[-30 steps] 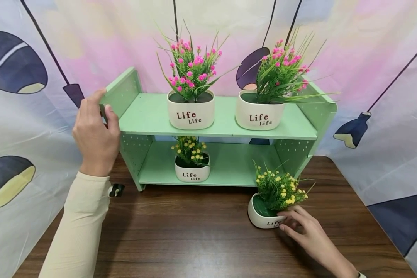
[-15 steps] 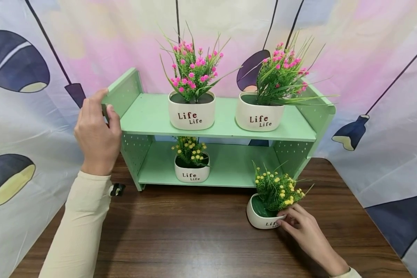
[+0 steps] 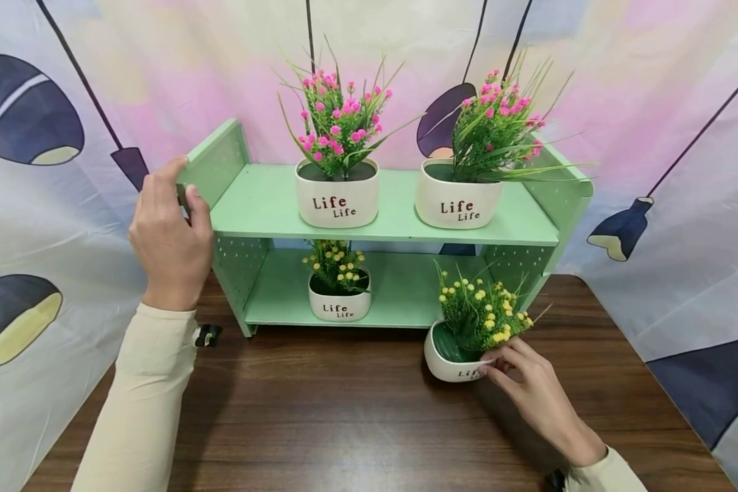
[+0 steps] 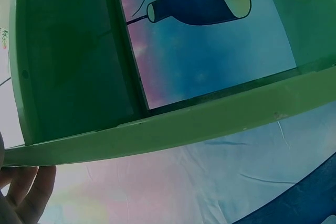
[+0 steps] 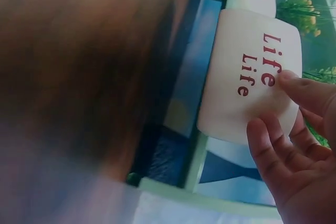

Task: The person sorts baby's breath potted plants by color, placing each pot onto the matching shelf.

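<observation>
My left hand [image 3: 171, 239] grips the left side panel of a light green two-tier shelf [image 3: 398, 198], thumb at its front edge. In the left wrist view, a few fingers [image 4: 42, 192] show at the panel's edge. My right hand [image 3: 531, 389] pinches the right end of a white flowerpot [image 3: 445, 369] with artificial yellow flowers, in front of the lower tier's right part. The right wrist view shows this pot [image 5: 236, 77] lettered "Life Life", thumb on its front near the rim, its base over the brown table. It tilts slightly in the head view.
Two white pots of pink flowers, a left pot [image 3: 337, 205] and a right pot [image 3: 458, 205], stand on the upper tier. A smaller-looking yellow-flowered pot [image 3: 339, 301] sits left on the lower tier. Around the wooden table [image 3: 320, 410] hangs a printed curtain [image 3: 190, 68].
The right hand has taken a firmer pinch on the yellow-flowered pot and moved it left and toward the shelf. The left hand stays on the side panel.
</observation>
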The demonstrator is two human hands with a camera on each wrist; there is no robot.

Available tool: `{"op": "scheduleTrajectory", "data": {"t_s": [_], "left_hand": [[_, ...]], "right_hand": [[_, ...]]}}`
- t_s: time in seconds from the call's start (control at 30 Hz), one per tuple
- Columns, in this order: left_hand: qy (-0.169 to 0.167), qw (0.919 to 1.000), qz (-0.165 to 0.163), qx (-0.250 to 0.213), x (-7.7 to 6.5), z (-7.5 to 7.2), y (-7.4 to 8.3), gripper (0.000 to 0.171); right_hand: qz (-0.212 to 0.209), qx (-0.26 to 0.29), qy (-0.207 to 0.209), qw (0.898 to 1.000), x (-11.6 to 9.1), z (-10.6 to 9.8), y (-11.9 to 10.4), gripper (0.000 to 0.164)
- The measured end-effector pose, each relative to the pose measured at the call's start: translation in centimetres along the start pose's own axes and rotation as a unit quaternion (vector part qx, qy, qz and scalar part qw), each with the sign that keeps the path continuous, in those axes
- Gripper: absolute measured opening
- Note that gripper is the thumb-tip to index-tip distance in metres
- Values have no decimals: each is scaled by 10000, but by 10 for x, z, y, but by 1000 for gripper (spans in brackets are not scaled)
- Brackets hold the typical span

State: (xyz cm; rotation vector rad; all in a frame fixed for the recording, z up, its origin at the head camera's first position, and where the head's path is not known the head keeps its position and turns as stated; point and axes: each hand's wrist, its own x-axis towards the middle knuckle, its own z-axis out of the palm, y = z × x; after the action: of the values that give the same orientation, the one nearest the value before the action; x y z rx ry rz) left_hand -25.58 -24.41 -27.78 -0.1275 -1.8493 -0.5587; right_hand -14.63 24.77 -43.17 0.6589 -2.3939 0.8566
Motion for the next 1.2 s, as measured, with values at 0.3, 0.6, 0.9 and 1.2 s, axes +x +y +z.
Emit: {"op": "scheduleTrajectory", "data": {"t_s": [0.3, 0.6, 0.9, 1.2], "left_hand": [[40, 10000, -58, -14, -2, -1, -2, 38], [-16, 10000, -44, -5, 0, 0, 1, 38], [7, 10000, -19, 1, 0, 1, 2, 38], [42, 10000, -42, 7, 0, 1, 2, 38]], "right_hand": [[-129, 165, 125, 9997, 31, 3, -12, 30], [-154, -17, 285, 9995, 51, 12, -5, 22], [117, -41, 343, 9993, 71, 24, 5, 16], [340, -17, 202, 9992, 87, 35, 3, 11]]}}
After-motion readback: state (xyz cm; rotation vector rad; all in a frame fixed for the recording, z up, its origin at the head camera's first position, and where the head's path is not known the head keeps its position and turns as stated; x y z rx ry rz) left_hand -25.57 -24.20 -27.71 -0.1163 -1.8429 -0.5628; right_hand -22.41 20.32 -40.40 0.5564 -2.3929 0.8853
